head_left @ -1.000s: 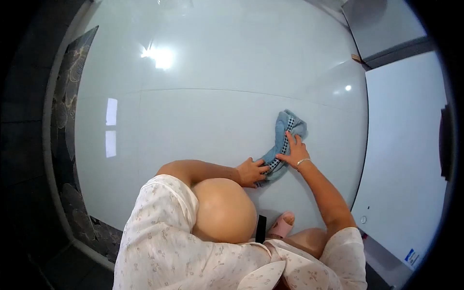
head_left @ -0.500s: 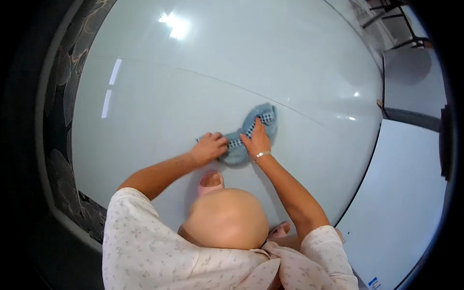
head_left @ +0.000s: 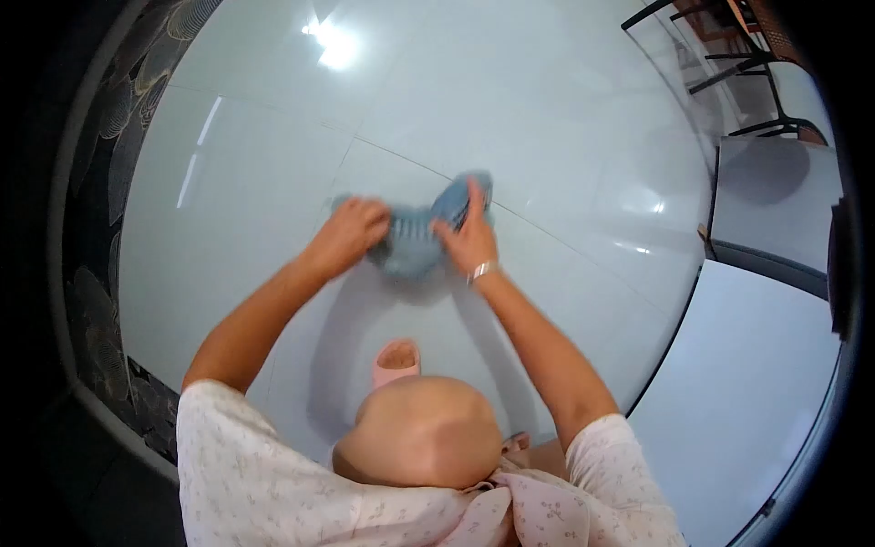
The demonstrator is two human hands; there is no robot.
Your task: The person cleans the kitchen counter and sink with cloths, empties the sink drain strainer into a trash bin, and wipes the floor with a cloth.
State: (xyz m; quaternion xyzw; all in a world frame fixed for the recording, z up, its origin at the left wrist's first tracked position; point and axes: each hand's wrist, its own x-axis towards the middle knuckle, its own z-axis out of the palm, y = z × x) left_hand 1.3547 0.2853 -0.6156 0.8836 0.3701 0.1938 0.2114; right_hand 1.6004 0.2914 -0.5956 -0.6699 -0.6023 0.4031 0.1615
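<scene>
A blue-grey cloth (head_left: 412, 257) with a checkered band hangs between my two hands, blurred by motion. It seems to be raised off the glossy floor, as shadows of my arms fall below it. My left hand (head_left: 354, 232) has its fingers curled over the cloth's left part. Gripping the right part, my right hand (head_left: 469, 239) keeps its thumb and fingers on the band, with a bracelet at the wrist. The cloth's underside is hidden.
Pale shiny floor tiles (head_left: 273, 164) spread around me. A dark patterned border (head_left: 100, 264) runs along the left. To the right stands a white cabinet-like box (head_left: 738, 383), with dark-legged chairs (head_left: 756, 73) at the upper right. My pink slipper (head_left: 397, 357) is below the cloth.
Both hands have moved up and to the left with the cloth, which now appears lifted from the floor. The hands are slightly further apart. The view has shifted a little.
</scene>
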